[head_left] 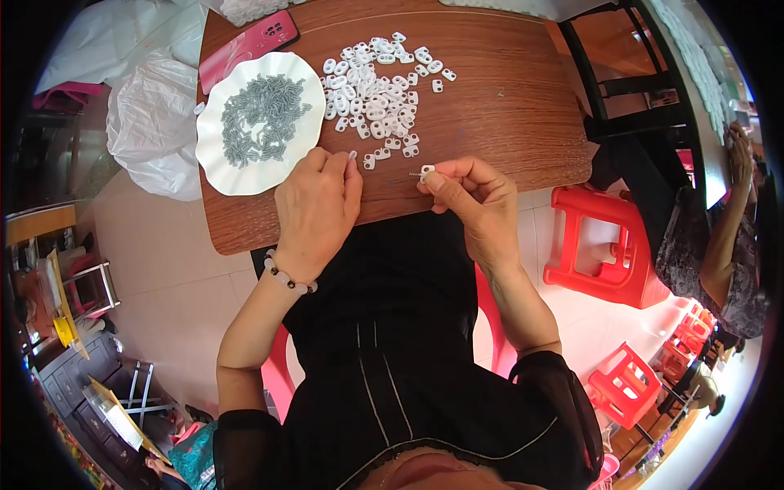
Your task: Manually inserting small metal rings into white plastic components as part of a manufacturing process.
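Presumably, assembly is in hand: a clip with a protruding spring is pinched by the right hand, right of the plate; a white piece is pinched by the left hand. Next, alignment is likely required.

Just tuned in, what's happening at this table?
The right hand pinches a white plastic piece with a thin spring sticking out toward the left. The left hand holds a small pale part near a scalloped plate of grey springs. More white pieces lie loose on the wooden table.
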`<state>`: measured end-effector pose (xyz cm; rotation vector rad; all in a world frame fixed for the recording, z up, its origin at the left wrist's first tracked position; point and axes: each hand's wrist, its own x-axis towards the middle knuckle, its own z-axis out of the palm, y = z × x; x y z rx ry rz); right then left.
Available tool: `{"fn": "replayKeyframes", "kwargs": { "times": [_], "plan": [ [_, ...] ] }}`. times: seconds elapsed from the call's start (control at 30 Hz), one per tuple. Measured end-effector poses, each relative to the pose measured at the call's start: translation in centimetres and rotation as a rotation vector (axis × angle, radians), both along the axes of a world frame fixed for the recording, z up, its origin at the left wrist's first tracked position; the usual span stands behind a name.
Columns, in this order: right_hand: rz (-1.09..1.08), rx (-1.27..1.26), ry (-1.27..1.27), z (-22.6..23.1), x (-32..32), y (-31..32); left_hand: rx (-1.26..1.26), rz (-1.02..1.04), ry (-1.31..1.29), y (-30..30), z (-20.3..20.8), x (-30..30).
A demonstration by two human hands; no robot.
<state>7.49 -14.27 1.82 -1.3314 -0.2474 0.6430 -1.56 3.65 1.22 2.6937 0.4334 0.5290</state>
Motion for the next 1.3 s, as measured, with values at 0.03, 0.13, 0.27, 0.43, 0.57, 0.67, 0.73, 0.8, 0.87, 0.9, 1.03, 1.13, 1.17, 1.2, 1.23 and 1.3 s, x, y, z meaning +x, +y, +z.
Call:
{"fn": "replayKeyframes", "kwargs": {
  "times": [0.03,0.13,0.27,0.43,0.57,0.67,0.73,0.8,0.87,0.9,1.03,1.13,1.17,1.2,1.23,1.3],
  "plan": [
    [0.010,-0.006,-0.002,-0.1,0.0,0.0,0.001,0.003,-0.001,0.1,0.0,0.0],
    [0.016,0.010,0.005,-0.1,-0.2,0.1,0.030,-0.020,0.002,0.3,0.0,-0.1],
    [0.023,0.006,0.013,0.0,-0.2,0.1,-0.016,-0.010,0.012,0.3,0.2,-0.6],
    [0.025,0.017,-0.005,0.0,-0.1,0.0,-0.060,-0.023,0.038,0.0,0.6,-1.3],
    [0.029,0.017,-0.006,0.0,-0.1,0.0,-0.049,-0.024,0.057,0.1,0.5,-1.4],
    [0.032,0.008,-0.011,-0.1,-0.1,0.0,-0.074,-0.032,0.053,0.0,0.7,-1.3],
    [0.031,0.006,-0.006,0.0,-0.1,0.0,-0.087,-0.029,0.059,0.0,0.7,-1.3],
    [0.034,0.002,-0.010,0.0,-0.1,-0.1,-0.098,-0.053,0.013,0.0,0.7,-1.2],
    [0.035,-0.004,-0.015,-0.1,-0.1,-0.1,-0.117,-0.076,0.044,0.0,0.8,-0.8],
    [0.033,-0.008,-0.009,0.0,-0.1,-0.1,-0.135,-0.098,0.075,0.0,0.9,-0.6],
    [0.034,-0.003,-0.003,0.0,-0.1,0.0,-0.128,-0.102,0.167,0.0,1.0,-0.1],
    [0.033,-0.001,-0.002,-0.1,-0.1,-0.1,-0.189,-0.089,0.127,0.0,0.6,-0.2],
    [0.034,0.000,-0.001,-0.1,-0.1,-0.1,-0.239,-0.089,0.090,0.2,0.5,-0.4],
    [0.024,0.012,0.001,0.0,-0.1,-0.1,-0.289,-0.088,0.052,0.3,0.4,-0.6],
    [0.013,0.024,0.002,0.0,-0.1,0.0,-0.289,-0.088,0.052,0.1,0.6,-0.7],
    [0.013,0.057,0.031,0.0,-0.2,0.0,-0.659,-0.010,-0.008,-0.2,1.1,-1.0]
  ]
}}
